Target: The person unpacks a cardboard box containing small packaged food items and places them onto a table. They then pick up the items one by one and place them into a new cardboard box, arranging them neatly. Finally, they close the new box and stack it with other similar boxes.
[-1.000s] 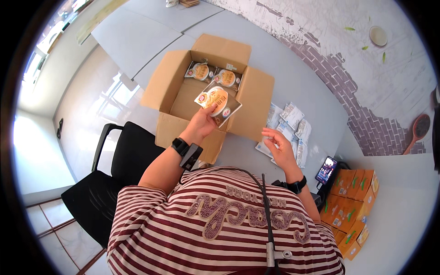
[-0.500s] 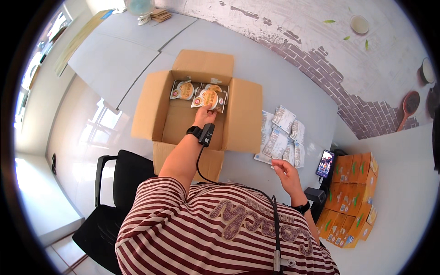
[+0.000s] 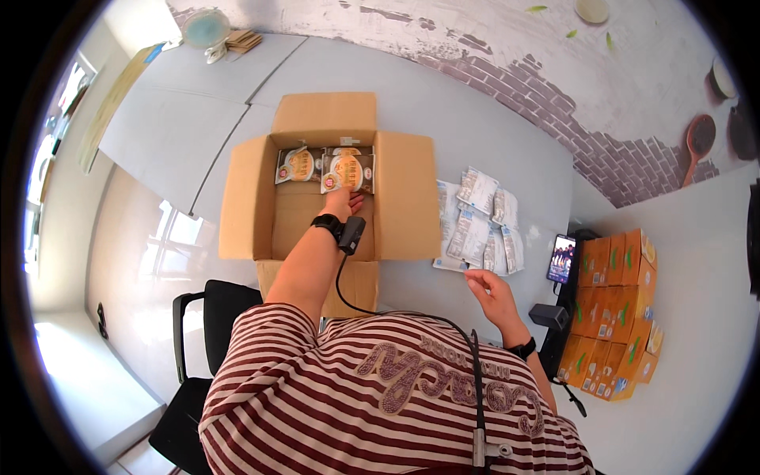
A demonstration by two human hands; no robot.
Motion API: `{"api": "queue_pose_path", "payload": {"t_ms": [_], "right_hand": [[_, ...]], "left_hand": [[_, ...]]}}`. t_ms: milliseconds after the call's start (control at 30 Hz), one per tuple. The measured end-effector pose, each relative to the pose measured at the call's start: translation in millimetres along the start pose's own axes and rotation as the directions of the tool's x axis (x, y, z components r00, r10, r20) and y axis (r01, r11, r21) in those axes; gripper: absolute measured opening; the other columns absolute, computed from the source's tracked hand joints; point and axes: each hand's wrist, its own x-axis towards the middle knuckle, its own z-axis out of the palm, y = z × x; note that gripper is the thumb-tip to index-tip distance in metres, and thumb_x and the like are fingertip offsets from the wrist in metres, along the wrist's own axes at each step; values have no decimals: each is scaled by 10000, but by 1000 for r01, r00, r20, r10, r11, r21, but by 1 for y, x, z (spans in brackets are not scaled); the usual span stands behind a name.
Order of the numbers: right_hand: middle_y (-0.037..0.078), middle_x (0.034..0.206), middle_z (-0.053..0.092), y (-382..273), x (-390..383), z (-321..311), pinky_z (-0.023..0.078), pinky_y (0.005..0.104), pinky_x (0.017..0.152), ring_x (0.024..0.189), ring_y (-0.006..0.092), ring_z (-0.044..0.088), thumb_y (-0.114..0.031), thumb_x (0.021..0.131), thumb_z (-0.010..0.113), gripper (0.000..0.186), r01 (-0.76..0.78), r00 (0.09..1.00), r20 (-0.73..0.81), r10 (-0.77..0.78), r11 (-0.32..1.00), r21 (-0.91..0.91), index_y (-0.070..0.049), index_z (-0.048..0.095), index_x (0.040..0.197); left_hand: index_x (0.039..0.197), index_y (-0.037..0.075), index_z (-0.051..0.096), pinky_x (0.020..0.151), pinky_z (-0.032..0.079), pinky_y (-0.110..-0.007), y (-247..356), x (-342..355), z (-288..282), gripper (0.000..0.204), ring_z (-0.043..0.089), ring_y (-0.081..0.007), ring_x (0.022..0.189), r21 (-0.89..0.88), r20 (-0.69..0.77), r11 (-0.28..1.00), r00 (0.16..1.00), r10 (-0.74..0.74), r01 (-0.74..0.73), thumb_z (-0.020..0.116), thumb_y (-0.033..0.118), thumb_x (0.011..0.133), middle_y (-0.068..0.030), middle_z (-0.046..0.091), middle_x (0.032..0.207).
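Observation:
My left hand (image 3: pixel 345 203) reaches into an open cardboard box (image 3: pixel 301 226), its curled fingers on the lower edge of a brown-and-orange packet (image 3: pixel 355 170). That packet overlaps another (image 3: pixel 347 150) at the back right of the box; a similar packet (image 3: pixel 298 165) lies at the back left. My right hand (image 3: pixel 492 297), empty with loosely bent fingers apart, hovers over the table's front part, just below a loose pile of white-and-blue packets (image 3: pixel 475 233) to the right of the box.
A black chair (image 3: pixel 222 324) stands at left. Orange cartons (image 3: pixel 613 313) are stacked at right beside a phone (image 3: pixel 560 259) and a small dark device (image 3: pixel 548 315). A pale round object (image 3: pixel 204 28) and brown cardboard pieces (image 3: pixel 243 42) sit at the far end of the grey table (image 3: pixel 412 103).
My left hand has carried the packet forward into the box, onto the back-right one. My right hand has moved down from beside the box to below the white pile.

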Motion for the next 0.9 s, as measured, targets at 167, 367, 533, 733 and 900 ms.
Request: {"api": "queue_pose_path", "payload": {"t_ms": [167,367,533,733,900], "right_hand": [[57,969,632,6,9,-6,456,251,771,881,120,589,-155,895,555,235,-53,998,25,51,996,68,-22,592,1085],[47,980,618,65,28,-34,430,252,809,901,117,552,-153,881,566,258,-79,988,-108,111,961,266,-17,584,1099],[132,1076,588,149,47,-65,418,313,880,1016,208,544,-192,837,599,390,-160,884,-403,238,963,217,-8,523,1172],[219,1289,431,211,64,-83,349,428,984,1208,352,395,-356,761,665,683,-359,864,-452,223,901,-243,-33,398,1300],[217,1379,320,200,85,-83,300,495,1008,1271,376,300,-488,732,651,846,-420,878,-412,242,803,-422,-91,287,1384]], "left_hand": [[1105,145,494,681,511,-374,9,3,-17,259,596,-229,846,116,16,991,997,-70,68,483,320,915,-93,572,987],[1331,38,240,856,464,-417,11,-22,-32,566,535,-297,1029,-71,103,995,993,-61,68,536,258,902,-170,482,1169],[1279,25,304,885,453,-406,13,-68,-40,474,523,-300,1068,-223,119,975,993,20,7,520,235,914,-174,473,1197],[1107,7,482,875,469,-377,-1,-143,-50,274,554,-250,1026,-360,276,931,945,174,-66,514,202,917,-140,562,1088],[1043,17,538,854,477,-368,-25,-184,-63,226,589,-229,949,-397,268,913,940,213,-93,519,201,914,-107,613,998]]}}
